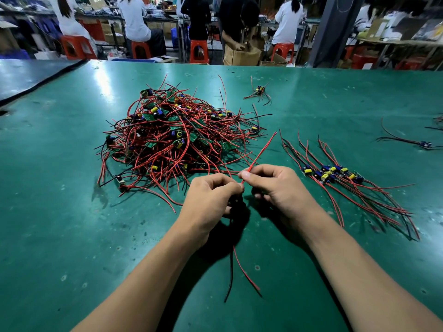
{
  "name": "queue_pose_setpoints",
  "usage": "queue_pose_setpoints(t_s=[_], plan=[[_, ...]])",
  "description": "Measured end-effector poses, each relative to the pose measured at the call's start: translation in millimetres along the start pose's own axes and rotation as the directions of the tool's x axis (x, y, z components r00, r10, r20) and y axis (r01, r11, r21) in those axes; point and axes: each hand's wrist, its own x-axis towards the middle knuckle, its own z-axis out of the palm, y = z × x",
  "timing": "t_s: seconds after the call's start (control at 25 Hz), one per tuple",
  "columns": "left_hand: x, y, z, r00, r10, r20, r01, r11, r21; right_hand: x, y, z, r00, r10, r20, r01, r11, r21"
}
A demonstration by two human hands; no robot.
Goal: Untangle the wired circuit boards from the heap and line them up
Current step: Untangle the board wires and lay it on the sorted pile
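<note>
Two hands meet low over the table (72,212), just near side of the heap. R hand (275,185) pinches a red wire (261,149) betw thumb and forefinger, other fingers curled under. The wire runs up and away to the far right, its free end in the air. L hand (211,195) is closed in a fist round the same piece, fingertips just beside the R thumb. The board itself is hidden betw the hands (something dark shows under the L fingers, can't tell what). A black lead (230,271) and a second red lead (244,271) hang from under the L hand and trail toward the person, ends lying on the mat.

Heap (172,137): big tangle of red and black wires w/ small green boards, yellow and blue parts showing, centre-left on the table, its near fringe close to the L knuckles.

Row (335,174): approx half a dozen boards side by side to the R of the R hand, apart from it, wires fanned far and near, roughly parallel.

Strays: one wired board (259,90) alone beyond the heap, far right of it; another (425,144) near the R edge of the table.

Bkgd: people at benches w/ backs turned, several on red stools (199,51), one bent over a cardboard box (242,56)
</note>
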Motion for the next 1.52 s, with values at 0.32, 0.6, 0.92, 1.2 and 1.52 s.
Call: queue_pose_setpoints(t_s=[0.32, 0.6, 0.92, 1.2, 1.52], plan=[[-2.4, 1.0, 0.7, 0.998, -0.012, 0.054, 0.011, 1.0, 0.021, 12.5, -3.6, -11.9, 0.959, 0.005, -0.283, 0.025, 0.994, 0.104], [-6.0, 6.1, -2.6, 0.995, -0.041, 0.094, 0.039, 0.999, 0.027, 14.8, -10.8, -16.5, 0.928, -0.12, -0.353, 0.2, 0.959, 0.199], [-6.7, 6.9, -5.4, 0.993, -0.055, 0.103, 0.049, 0.997, 0.062, 8.9, -21.5, -18.2, 0.979, 0.178, -0.099, -0.079, 0.779, 0.622], [-4.3, 4.4, -6.7, 0.993, -0.089, 0.073, 0.082, 0.992, 0.094, 6.9, -17.2, -16.6, 0.993, 0.051, -0.109, -0.006, 0.925, 0.379], [-5.4, 5.9, -7.9, 0.986, -0.133, 0.104, 0.141, 0.987, -0.08, -1.7, 0.8, -1.2, 0.993, 0.083, 0.085, -0.082, 0.996, -0.022]])
